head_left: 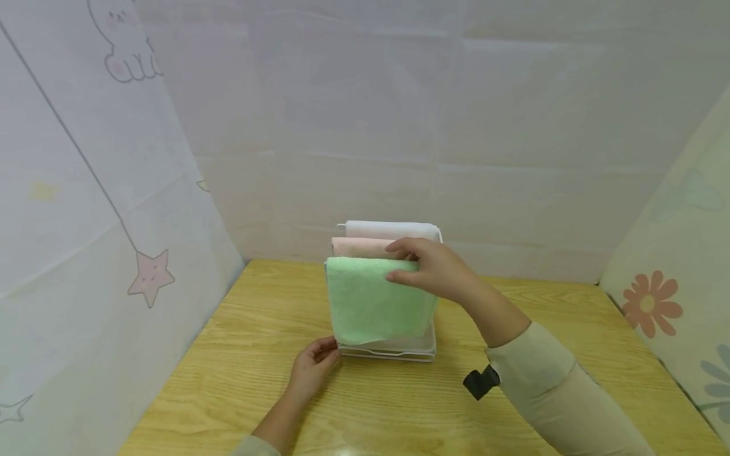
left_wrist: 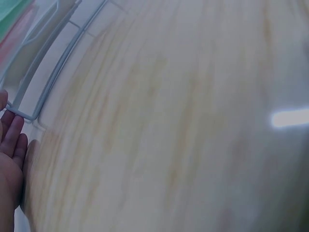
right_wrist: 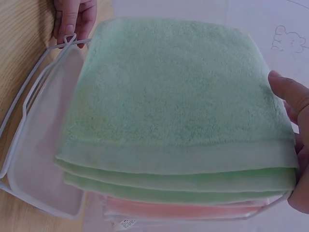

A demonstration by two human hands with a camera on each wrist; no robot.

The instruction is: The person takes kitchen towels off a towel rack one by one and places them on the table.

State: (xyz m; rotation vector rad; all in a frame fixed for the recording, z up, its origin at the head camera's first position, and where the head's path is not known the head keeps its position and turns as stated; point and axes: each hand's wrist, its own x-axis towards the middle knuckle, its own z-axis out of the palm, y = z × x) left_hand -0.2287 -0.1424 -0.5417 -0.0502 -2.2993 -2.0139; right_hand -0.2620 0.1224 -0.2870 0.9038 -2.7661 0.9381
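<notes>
Left hand (head_left: 310, 372) pinches rack (head_left: 407, 353) at seven o'clock; right hand (head_left: 435, 269) grips green towel (head_left: 373, 301) at two (best held level)!

The pale back wall (head_left: 376, 120) in front of me is creased in long lines, and a yellowish wood-grained table (head_left: 239, 354) runs up to it. The left wall (head_left: 63, 272) carries a cartoon animal (head_left: 128, 44) and a pink star (head_left: 151, 277) (smiling, I notice). A reddish flower (head_left: 658, 292) decorates the right wall (head_left: 707, 266). A bright glare (left_wrist: 292, 118) gleams off the table.
</notes>
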